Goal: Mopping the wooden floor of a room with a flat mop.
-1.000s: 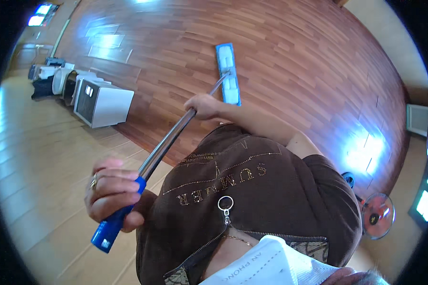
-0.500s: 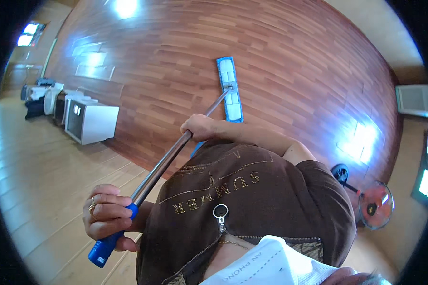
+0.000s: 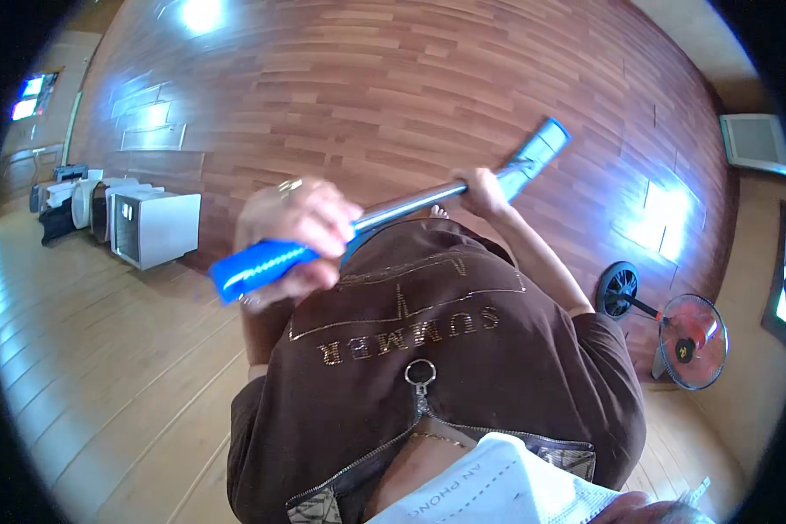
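A: Status on the hands?

B: Left hand (image 3: 297,231) is clenched around the blue grip (image 3: 262,265) at the top end of the mop handle (image 3: 410,206). Ring visible on one of its fingers (image 3: 290,185). Right hand (image 3: 483,190) is further down the metal shaft, fingers wrapped around it.

A: Both holding the same pole?

B: Yes. Handle runs from the blue grip at left, across the chest, up and right to the mop head (image 3: 540,150).

A: Where's the mop head?

B: On the dark red-brown wood floor (image 3: 393,96), flat pad, light blue, just past the right hand in the picture. Whether it lies fully flat, can't tell; partly hidden by the hand.

A: Anything else around?

B: Person wears a brown zip top (image 3: 445,367) with gold lettering. Left side: a white boxy appliance (image 3: 155,229) with more white units behind it, standing where the dark floor meets a lighter wood floor (image 3: 87,367). Right side: a red floor fan (image 3: 694,339) near the wall, and a dark round base (image 3: 618,286) just beside it. Bright light patches on the floor.
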Available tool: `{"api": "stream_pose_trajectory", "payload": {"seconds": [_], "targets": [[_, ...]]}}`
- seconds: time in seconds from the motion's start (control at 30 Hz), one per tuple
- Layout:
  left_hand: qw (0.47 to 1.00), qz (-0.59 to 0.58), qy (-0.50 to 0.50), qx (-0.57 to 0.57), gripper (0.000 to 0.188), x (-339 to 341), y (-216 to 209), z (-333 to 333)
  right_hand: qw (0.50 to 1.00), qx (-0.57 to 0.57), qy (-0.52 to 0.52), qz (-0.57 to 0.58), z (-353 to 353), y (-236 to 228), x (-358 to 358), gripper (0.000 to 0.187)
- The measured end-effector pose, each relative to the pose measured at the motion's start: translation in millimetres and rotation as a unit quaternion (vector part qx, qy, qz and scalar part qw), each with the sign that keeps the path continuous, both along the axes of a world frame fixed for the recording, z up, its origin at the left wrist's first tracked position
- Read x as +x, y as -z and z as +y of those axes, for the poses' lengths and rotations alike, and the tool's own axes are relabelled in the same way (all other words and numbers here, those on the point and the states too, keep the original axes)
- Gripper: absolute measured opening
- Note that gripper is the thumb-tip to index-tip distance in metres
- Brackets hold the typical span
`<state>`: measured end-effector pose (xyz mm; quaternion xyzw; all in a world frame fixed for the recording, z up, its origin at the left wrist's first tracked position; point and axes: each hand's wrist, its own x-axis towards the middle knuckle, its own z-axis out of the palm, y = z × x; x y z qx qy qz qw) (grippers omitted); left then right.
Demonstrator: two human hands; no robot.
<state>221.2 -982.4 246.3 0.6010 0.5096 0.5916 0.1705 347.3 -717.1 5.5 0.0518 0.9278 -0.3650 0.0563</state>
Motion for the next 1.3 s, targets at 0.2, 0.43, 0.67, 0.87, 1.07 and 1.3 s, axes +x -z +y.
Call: {"api": "stream_pose_trajectory", "payload": {"seconds": [0.2,0.43,0.67,0.87,1.07,1.3], "targets": [[0.979,-0.166,0.006,-0.12,0.015,18,27,33,0.992,-0.04,0.114,-0.031,38,29,61,0.019],[0.964,-0.211,0.031,-0.158,0.015,35,38,33,0.987,-0.021,0.14,0.074,40,51,94,0.015],[0.997,-0.04,-0.027,-0.057,0.019,24,-23,16,0.977,-0.102,0.08,0.168,13,18,43,0.016],[0.991,0.095,-0.098,0.003,0.023,17,-92,9,0.948,-0.268,0.045,0.168,-23,-18,-26,0.011],[0.988,0.044,-0.14,-0.057,0.03,42,-98,25,0.897,-0.392,-0.166,0.117,-15,33,-72,0.016],[0.942,0.194,-0.238,-0.135,0.05,79,-133,37,0.895,-0.424,-0.116,-0.073,-69,-14,-72,0.045]]}}
